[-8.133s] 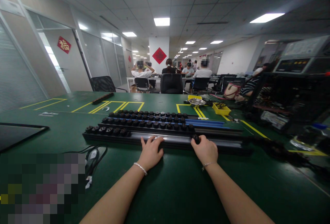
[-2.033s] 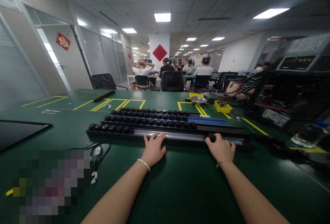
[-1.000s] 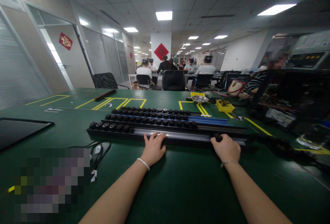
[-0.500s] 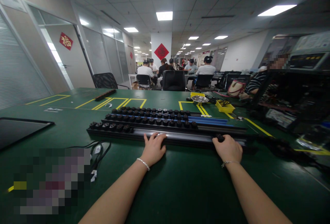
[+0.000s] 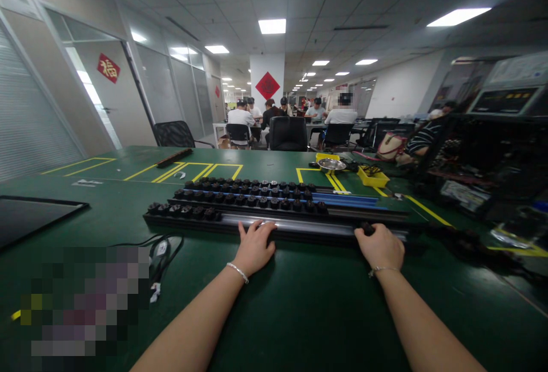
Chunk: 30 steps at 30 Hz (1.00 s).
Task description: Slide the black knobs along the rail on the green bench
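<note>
A long dark rail with a shiny channel (image 5: 308,228) lies across the green table in front of me. Small black knob-like parts (image 5: 182,210) sit in a row on its left end. My left hand (image 5: 256,246) rests on the rail's near edge, fingers spread, near the middle. Close to the right end, my right hand (image 5: 383,247) pinches a small black part (image 5: 367,227) at the channel; its underside is hidden. Just behind lie a second dark rail (image 5: 368,213) and a blue rail (image 5: 346,198), with rows of similar black parts along the left and middle.
A yellow bin (image 5: 373,177) and a metal bowl (image 5: 331,165) stand at the back right. Black cables (image 5: 165,263) and a black tray (image 5: 38,218) lie to the left. A dark equipment rack (image 5: 475,155) borders the right side. People (image 5: 342,116) sit at a far table.
My right hand has shifted very slightly to the right with the small black part. My left hand keeps its place on the rail.
</note>
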Tool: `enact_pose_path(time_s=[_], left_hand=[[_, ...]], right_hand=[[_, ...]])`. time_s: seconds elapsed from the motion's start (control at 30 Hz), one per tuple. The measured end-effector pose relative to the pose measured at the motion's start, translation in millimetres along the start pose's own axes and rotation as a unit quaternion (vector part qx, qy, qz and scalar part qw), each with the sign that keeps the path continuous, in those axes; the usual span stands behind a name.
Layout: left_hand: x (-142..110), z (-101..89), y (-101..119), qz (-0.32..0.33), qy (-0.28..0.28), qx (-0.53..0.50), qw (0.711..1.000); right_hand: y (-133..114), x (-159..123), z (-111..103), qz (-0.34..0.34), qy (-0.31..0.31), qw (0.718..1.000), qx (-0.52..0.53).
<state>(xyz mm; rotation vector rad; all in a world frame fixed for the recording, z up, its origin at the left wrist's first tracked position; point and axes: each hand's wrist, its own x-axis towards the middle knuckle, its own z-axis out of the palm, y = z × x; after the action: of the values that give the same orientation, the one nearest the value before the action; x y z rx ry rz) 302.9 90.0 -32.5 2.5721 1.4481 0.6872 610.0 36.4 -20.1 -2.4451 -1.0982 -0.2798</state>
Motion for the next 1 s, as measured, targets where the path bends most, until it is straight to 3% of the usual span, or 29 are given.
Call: enact_pose_path(time_s=[0.63, 1.0], left_hand=[[0, -2.4, 2, -0.005, -0.006, 0.010, 1.000], [0, -3.1, 3, -0.010, -0.014, 0.014, 1.000]], right_hand=[[6, 2, -6, 0.021, 0.006, 1.000, -0.002], [16, 7, -2, 0.037, 0.043, 0.998, 0.003]])
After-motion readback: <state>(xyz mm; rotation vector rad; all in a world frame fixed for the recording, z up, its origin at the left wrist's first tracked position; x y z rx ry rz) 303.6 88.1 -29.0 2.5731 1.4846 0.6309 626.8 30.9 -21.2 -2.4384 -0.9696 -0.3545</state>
